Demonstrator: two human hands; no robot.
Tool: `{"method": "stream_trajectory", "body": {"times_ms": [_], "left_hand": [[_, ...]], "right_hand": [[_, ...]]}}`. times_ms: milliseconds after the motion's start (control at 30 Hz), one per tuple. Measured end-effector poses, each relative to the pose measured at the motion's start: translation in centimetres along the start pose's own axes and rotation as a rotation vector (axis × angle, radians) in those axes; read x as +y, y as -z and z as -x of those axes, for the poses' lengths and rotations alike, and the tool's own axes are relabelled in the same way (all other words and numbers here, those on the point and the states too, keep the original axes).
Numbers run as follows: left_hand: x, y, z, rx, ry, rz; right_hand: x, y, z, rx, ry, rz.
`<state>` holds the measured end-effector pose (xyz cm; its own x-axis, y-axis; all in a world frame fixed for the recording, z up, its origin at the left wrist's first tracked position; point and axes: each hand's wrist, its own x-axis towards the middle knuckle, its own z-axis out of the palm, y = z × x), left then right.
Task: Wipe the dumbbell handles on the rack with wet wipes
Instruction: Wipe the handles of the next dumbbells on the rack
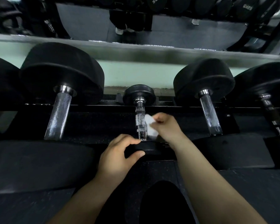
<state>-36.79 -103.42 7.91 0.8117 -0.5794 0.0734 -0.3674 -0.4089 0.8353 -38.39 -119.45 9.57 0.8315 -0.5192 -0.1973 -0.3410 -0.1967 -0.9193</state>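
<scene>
A small black dumbbell lies on the rack in the middle of the view, its knurled chrome handle (140, 122) running away from me. My right hand (166, 126) is shut on a white wet wipe (149, 126) and presses it against the right side of that handle. My left hand (120, 153) grips the near black head (149, 149) of the same dumbbell, thumb and fingers around its rim. The far head (139, 92) rests on the back rail.
Larger dumbbells lie on either side, with chrome handles at the left (59, 117) and right (209, 113), and another at the far right (271, 113). A mirror (176, 26) behind the rack reflects more dumbbells and a person's legs. Black rubber floor lies below.
</scene>
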Motion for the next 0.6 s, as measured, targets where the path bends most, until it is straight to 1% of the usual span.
{"method": "stream_trajectory", "body": {"times_ms": [67, 100, 167, 267, 367, 400, 467, 500, 567, 600], "left_hand": [[0.1, 0.0, 0.0, -0.006, -0.004, -0.006], [0.1, 0.0, 0.0, -0.01, -0.003, -0.009], [0.1, 0.0, 0.0, -0.01, -0.003, -0.004], [-0.1, 0.1, 0.1, 0.009, 0.01, 0.012], [0.1, 0.2, 0.2, 0.007, 0.021, 0.006], [0.3, 0.2, 0.2, -0.004, 0.023, 0.001], [1.1, 0.6, 0.1, -0.043, 0.032, -0.043], [1.7, 0.9, 0.1, -0.061, 0.038, -0.101], [3.3, 1.7, -0.5, -0.043, 0.047, -0.194], [4.1, 2.1, -1.0, -0.015, 0.043, -0.198]], "right_hand": [[-1.0, -0.6, -1.6, 0.133, 0.08, -0.04], [-1.4, -1.0, -2.3, 0.165, 0.099, -0.044], [-1.2, -1.7, -3.1, 0.172, 0.082, 0.008], [0.1, -1.3, -1.9, 0.096, 0.061, 0.133], [0.4, 0.0, 0.4, -0.071, 0.015, 0.113], [0.1, 0.4, 0.9, -0.091, 0.016, 0.086], [-0.7, 0.9, 1.1, -0.053, 0.074, 0.033], [-1.1, 1.2, 1.1, -0.034, 0.106, 0.007], [-2.0, 1.4, 1.0, -0.061, 0.135, -0.066], [-2.3, 1.4, 1.1, -0.089, 0.133, -0.099]]}}
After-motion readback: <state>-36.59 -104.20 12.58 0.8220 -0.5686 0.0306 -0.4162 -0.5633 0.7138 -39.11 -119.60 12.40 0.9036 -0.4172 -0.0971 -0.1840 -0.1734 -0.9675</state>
